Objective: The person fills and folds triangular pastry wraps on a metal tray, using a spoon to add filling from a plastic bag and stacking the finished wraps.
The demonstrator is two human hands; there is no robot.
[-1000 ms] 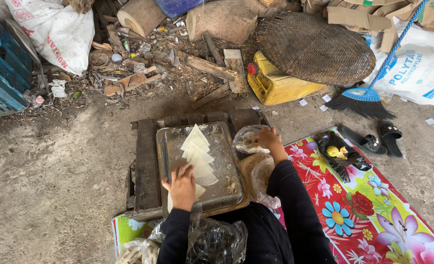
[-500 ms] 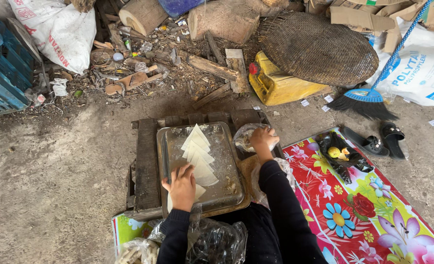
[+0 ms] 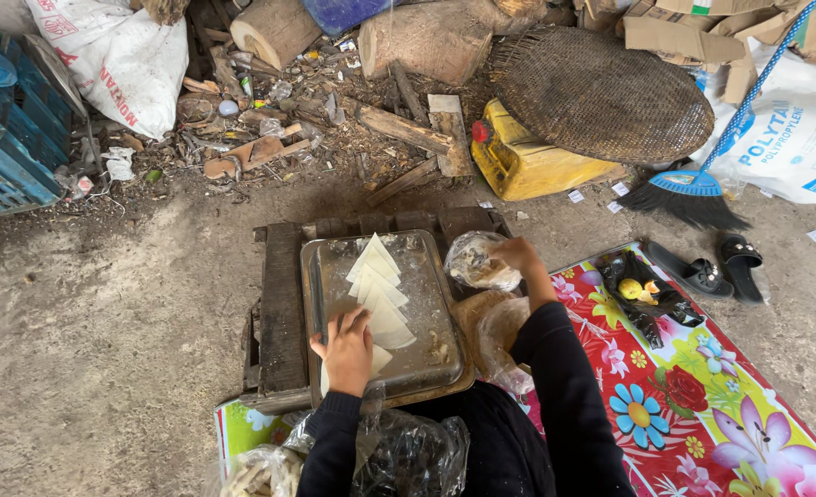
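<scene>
Dirt-floor yard: left hand (image 3: 346, 348) fingers flat, pinning wrappers (image 3: 379, 293) on tray (image 3: 431, 354); right hand (image 3: 517, 254) probably pinching plastic bag (image 3: 475, 262) (blurry).

The left hand (image 3: 345, 348) presses flat on white wrappers (image 3: 379, 293) in a metal tray (image 3: 431, 354); the right hand (image 3: 517, 254) grips a clear bag (image 3: 475, 261) just beside it.
</scene>
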